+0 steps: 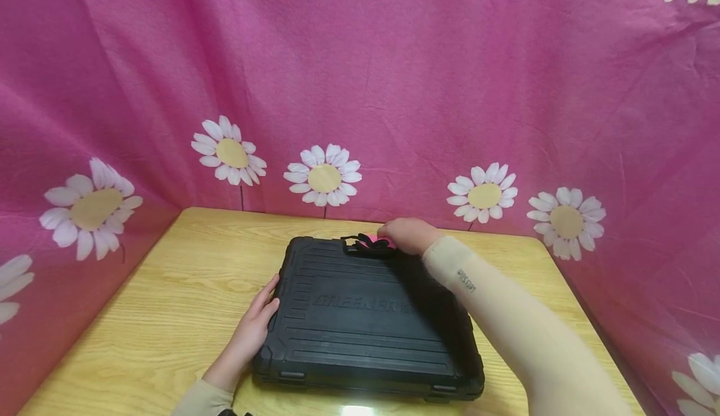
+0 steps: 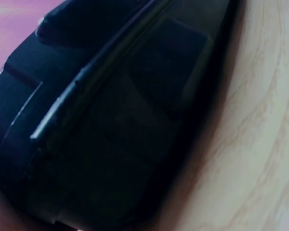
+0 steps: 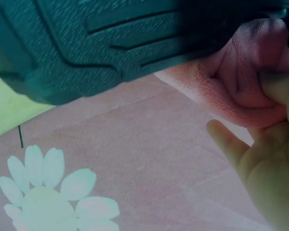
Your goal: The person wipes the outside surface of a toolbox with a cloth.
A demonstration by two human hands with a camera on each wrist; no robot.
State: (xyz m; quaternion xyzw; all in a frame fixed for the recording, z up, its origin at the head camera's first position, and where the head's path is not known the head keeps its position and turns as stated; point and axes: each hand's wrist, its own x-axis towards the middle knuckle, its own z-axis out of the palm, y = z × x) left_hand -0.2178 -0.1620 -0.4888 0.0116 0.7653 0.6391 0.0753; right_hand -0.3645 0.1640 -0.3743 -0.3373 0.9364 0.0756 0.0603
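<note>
A black hard plastic case (image 1: 360, 316) with raised ribs and embossed lettering lies flat on the wooden table. My left hand (image 1: 253, 325) rests against its left side, fingers fairly straight. Dark casing (image 2: 101, 130) fills much of the left wrist view, beside bare wood. At the far edge, by the case's black handle (image 1: 368, 250), my right hand (image 1: 410, 235) pinches a pink cloth (image 3: 241, 82). The right wrist view shows the thumb pressing into the folds of that cloth, against the case's edge. Most of the right fingers are hidden in the head view.
Around the wooden table (image 1: 214, 266) hangs a pink backdrop (image 1: 394, 91) printed with white daisies. Two latches, one of them the left latch (image 1: 292, 375), sit on the case's near side.
</note>
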